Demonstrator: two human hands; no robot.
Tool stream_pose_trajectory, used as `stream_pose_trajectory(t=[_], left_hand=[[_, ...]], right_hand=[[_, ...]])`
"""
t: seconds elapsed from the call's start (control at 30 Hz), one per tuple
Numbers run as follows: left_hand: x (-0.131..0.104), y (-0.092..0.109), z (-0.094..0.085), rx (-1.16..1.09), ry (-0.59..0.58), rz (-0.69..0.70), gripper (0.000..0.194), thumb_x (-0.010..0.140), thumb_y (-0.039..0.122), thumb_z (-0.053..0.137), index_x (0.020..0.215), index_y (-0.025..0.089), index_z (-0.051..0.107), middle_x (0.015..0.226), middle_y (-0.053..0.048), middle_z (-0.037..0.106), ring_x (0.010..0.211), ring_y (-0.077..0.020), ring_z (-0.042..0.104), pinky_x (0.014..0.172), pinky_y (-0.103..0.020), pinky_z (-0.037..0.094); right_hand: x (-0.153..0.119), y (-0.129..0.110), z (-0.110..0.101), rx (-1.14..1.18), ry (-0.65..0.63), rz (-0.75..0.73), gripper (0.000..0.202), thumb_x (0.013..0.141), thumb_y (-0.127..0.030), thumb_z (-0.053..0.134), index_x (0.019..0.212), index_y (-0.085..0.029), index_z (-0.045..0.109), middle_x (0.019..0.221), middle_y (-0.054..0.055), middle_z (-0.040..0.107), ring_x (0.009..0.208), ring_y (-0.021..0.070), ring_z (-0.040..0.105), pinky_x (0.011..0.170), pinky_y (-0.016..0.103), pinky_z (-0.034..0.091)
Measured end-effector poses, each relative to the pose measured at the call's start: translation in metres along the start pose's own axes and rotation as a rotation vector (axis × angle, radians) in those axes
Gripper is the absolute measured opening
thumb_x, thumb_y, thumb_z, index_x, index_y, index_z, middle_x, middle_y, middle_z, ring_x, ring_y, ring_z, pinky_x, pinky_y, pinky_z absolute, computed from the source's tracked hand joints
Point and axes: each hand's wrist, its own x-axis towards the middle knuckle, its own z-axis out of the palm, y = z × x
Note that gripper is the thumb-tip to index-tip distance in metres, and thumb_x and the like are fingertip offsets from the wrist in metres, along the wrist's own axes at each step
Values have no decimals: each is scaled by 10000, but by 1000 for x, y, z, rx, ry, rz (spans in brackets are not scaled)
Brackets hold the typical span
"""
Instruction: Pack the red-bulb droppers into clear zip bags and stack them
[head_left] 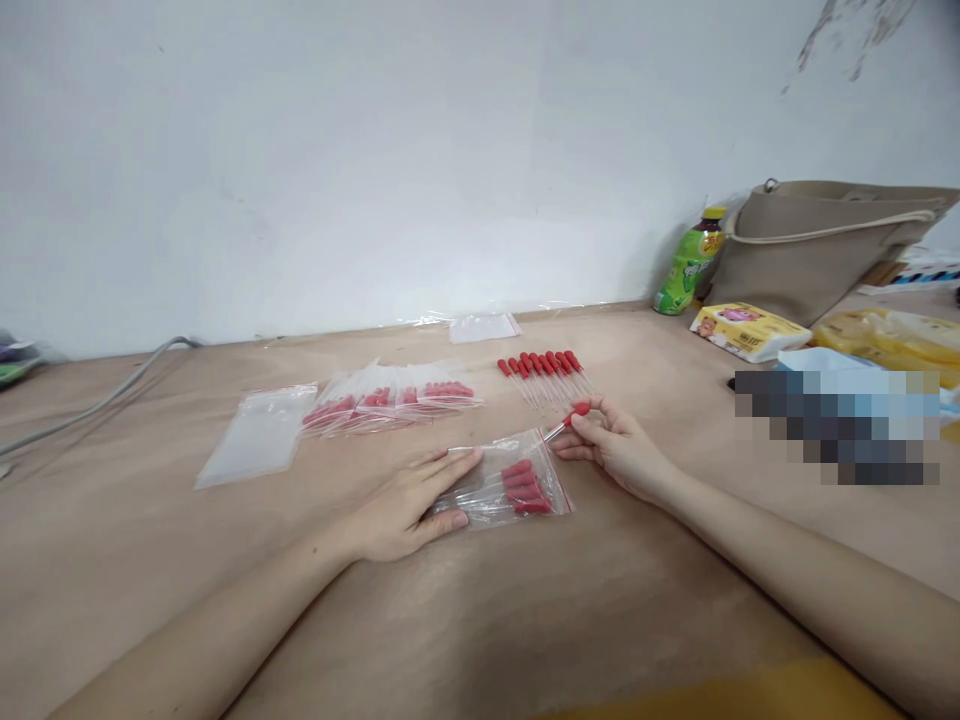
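Observation:
My left hand [416, 505] lies with fingers stretched out on the closed end of a clear zip bag [491, 458], pressing it to the table. Inside the bag are several droppers [525, 487] with red rubber bulbs, their bulbs toward the bag's mouth. Between the thumb and fingers of my right hand [611, 440] is one more dropper [580, 409], held by its red bulb. Its clear tube points down and left, with the tip at the bag's mouth; whether the tip is inside I cannot tell. Just beyond, several loose droppers [540, 365] lie in rows.
Filled bags of droppers [390, 398] overlap at the left, beside flat zip bags [259, 435]. Another flat bag [485, 327] lies near the wall. On the right are a green bottle [690, 265], a handbag [810, 245] and a tissue pack [750, 332]. A grey cable [142, 370] crosses the left side.

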Motion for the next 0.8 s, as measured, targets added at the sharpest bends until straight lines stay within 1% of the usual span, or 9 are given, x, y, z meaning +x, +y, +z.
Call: stream_pose_trajectory(t=[0.07,0.17,0.33,0.4,0.5,0.57,0.63,0.73,0.8], left_hand=[[0,-1,0,5,-6,5,584,932,393,389,1425,268,103,1437,-58,290,1300,-243,300,1054,-450,271],[0,-1,0,5,-15,-5,583,934,401,382,1426,278,94,1445,-44,273,1314,-244,271,1059,-451,265],[2,0,-1,6,-5,5,576,933,392,385,1426,271,112,1447,-42,266,1313,-240,275,1065,-442,258],[3,1,-1,6,3,16,570,933,382,389,1425,267,125,1445,-40,272,1313,-234,276,1070,-431,253],[3,1,0,5,5,18,565,931,384,393,1422,265,140,1445,-38,273,1315,-230,270,1072,-425,251],[3,1,0,6,3,19,561,933,381,391,1422,267,141,1446,-34,272,1316,-223,269,1074,-424,247],[3,1,0,9,1,23,557,934,376,391,1421,270,141,1449,-30,265,1318,-218,265,1076,-421,243],[3,1,0,15,1,25,560,935,370,393,1421,277,133,1453,-28,253,1322,-219,255,1076,-425,242],[3,1,-1,16,1,29,561,935,367,394,1422,282,128,1452,-29,256,1322,-222,255,1074,-431,244]], right_hand=[[-1,-2,-3,-74,-42,37,371,612,-343,729,811,-193,454,688,-38,616,577,90,615,598,250,512],[-1,-2,-4,-214,-141,56,333,581,-326,752,745,-165,511,621,-36,605,519,65,557,527,211,477],[7,1,-3,-433,-248,-3,316,571,-352,749,767,-150,606,452,-85,487,384,36,404,372,164,361],[11,1,-3,-506,-312,-21,304,589,-362,734,783,-148,639,432,-88,463,364,28,360,346,152,318],[16,-3,-2,-559,-379,4,305,615,-370,712,820,-149,673,456,-74,492,375,27,366,356,152,313],[18,-4,-1,-578,-359,1,318,634,-367,690,868,-150,687,462,-69,504,374,30,362,360,156,309],[18,-5,0,-599,-326,-73,316,659,-343,660,914,-159,694,499,-54,547,394,40,384,377,163,320],[16,-5,3,-608,-315,-229,269,687,-303,624,916,-187,701,682,-9,648,503,66,484,445,180,382],[15,-4,4,-578,-333,-216,258,698,-301,611,916,-192,695,726,-6,659,504,65,496,453,186,397]])
